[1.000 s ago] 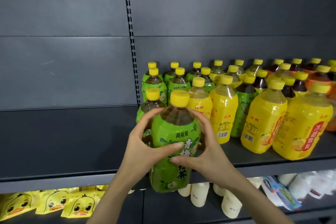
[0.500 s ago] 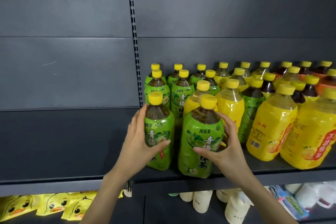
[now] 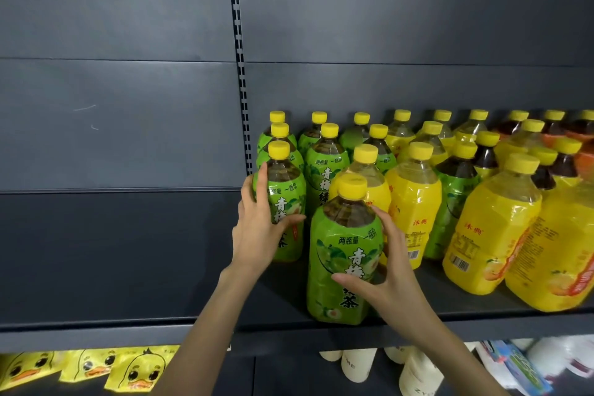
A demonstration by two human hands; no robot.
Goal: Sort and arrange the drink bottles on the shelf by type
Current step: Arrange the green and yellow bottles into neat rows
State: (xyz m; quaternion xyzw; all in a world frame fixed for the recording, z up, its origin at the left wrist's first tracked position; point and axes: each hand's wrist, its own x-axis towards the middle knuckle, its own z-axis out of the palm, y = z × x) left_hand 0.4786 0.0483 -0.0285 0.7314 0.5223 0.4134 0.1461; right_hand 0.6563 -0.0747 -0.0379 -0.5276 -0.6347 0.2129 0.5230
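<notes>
Hands at drinks shelf [image 3: 128, 267]: right grip [image 3: 392, 270] curled round front green bottle [image 3: 340, 244], upright at shelf edge. Left grip [image 3: 260, 228] clasps second green bottle [image 3: 286, 199], upright, just behind-left. Yellow bottle [image 3: 369, 177] stands directly behind front one.

We see a matt, dark-grey metal shelf [image 3: 112, 251]. Its bottles [image 3: 345, 222] are clear, smooth plastic wrapped in glossy, crinkled film labels [image 3: 414, 199], with yellow plastic caps [image 3: 352, 186]. Below, we note shiny duck packets [image 3: 138, 370].
</notes>
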